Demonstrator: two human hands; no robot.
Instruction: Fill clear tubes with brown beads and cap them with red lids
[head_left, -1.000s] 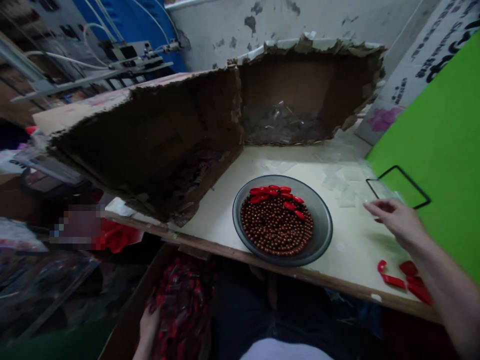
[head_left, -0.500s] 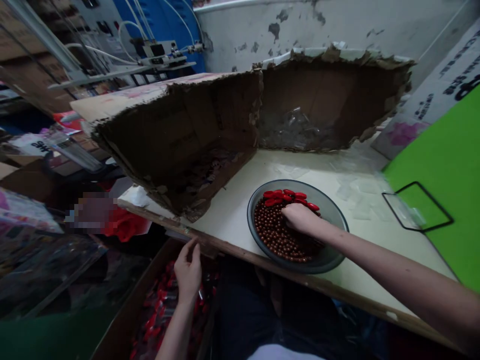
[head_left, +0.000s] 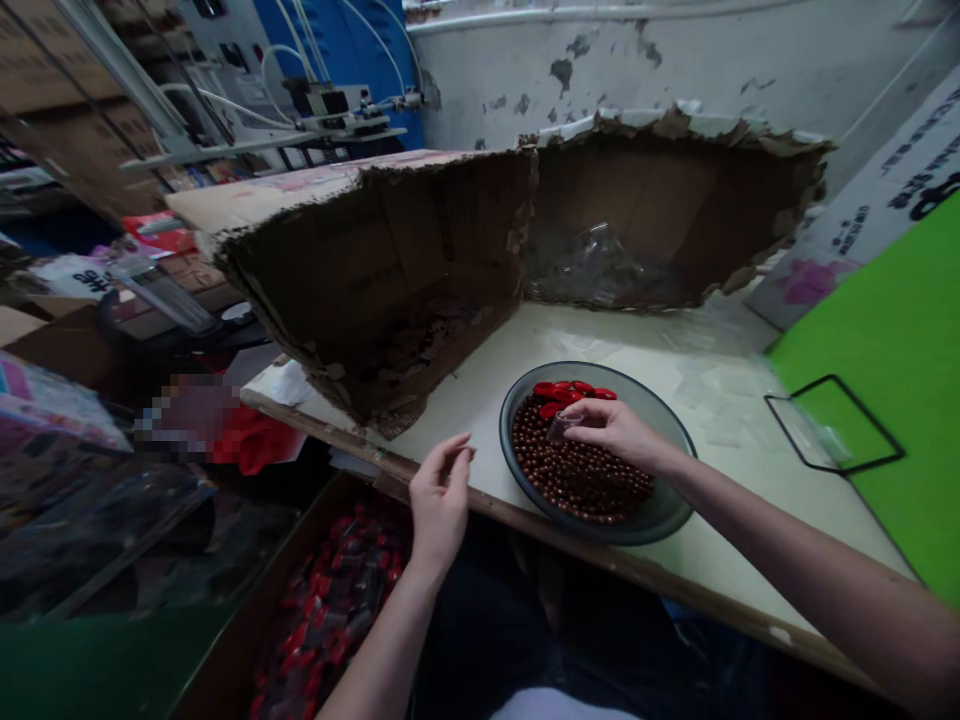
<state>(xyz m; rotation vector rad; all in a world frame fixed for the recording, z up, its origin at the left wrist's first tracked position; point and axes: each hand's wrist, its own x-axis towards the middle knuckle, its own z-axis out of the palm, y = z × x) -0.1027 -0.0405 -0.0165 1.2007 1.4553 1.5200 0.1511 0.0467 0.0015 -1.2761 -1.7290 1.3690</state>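
A grey round bowl (head_left: 671, 515) stands near the table's front edge, filled with small brown beads (head_left: 581, 480) and a few red oblong pieces (head_left: 570, 392) at its far side. My right hand (head_left: 611, 432) hovers over the beads with fingers pinched on a small clear bag (head_left: 561, 428). My left hand (head_left: 441, 492) is raised at the table's front edge, left of the bowl, fingers loosely curled with thumb near fingertips; nothing shows in it.
A torn brown cardboard box (head_left: 390, 270) lies open at the back of the pale table (head_left: 480, 390). A carton of red packed pieces (head_left: 322, 600) sits below on the floor. A green board (head_left: 892, 400) with a black wire frame (head_left: 832, 425) stands right.
My right hand moved from the table's right side into the bowl and now lifts with a small clear bag. My left hand rose from the floor carton up to the table edge.
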